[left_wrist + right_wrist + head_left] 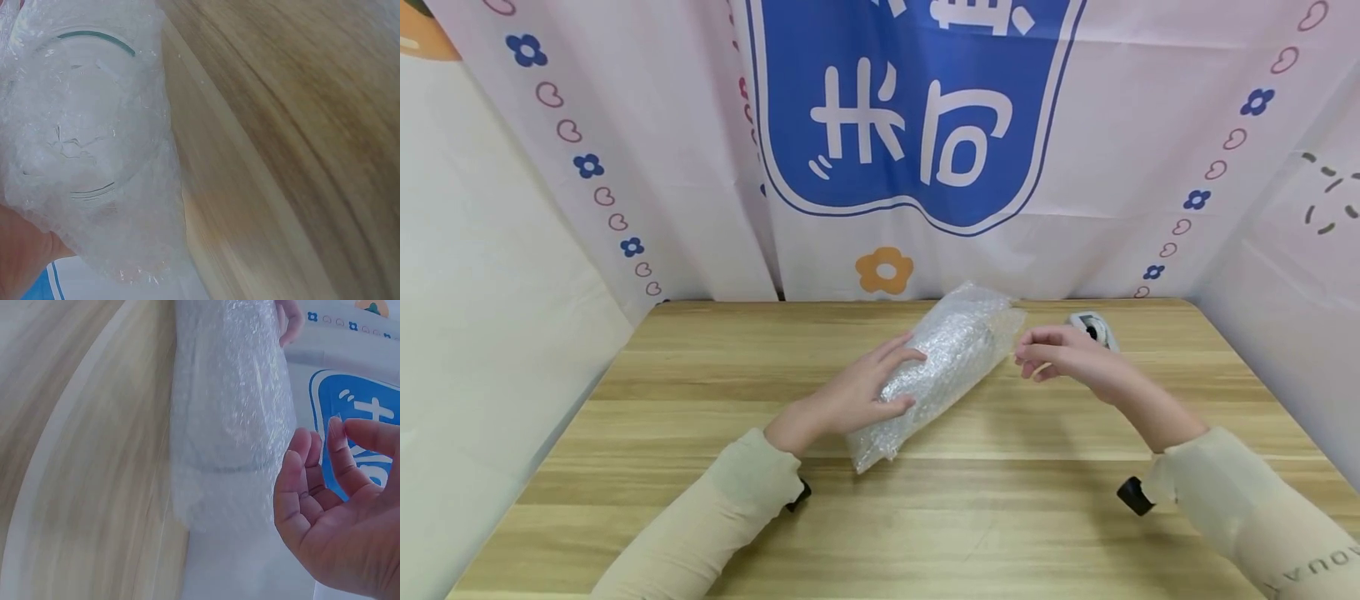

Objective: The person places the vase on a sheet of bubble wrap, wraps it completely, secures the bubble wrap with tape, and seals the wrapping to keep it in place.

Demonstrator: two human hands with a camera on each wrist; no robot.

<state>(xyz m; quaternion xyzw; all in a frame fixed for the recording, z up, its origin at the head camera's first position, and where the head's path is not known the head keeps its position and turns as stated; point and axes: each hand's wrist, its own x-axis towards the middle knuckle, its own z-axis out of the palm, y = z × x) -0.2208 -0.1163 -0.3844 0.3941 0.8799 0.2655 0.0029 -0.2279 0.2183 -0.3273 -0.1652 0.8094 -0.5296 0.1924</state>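
A bubble-wrapped package (951, 354), long and rounded, lies slantwise over the table in the head view. Through the wrap, the left wrist view shows a clear round glass-like end (81, 119); the rest of the contents is hidden. My left hand (868, 387) holds the package near its lower left end, thumb and fingers spread around it. Just right of its upper end, apart from it, my right hand (1063, 358) is raised. Its thumb and forefinger pinch a tiny clear sliver (338, 417), seemingly tape; the other fingers are loosely curled.
Behind my right hand is a small grey-white tape dispenser (1093, 327), partly covered. Everything stands on a wood-grain table (925, 533). A printed cloth (1135, 192) hangs along the table's back edge, with pale cloth at both sides.
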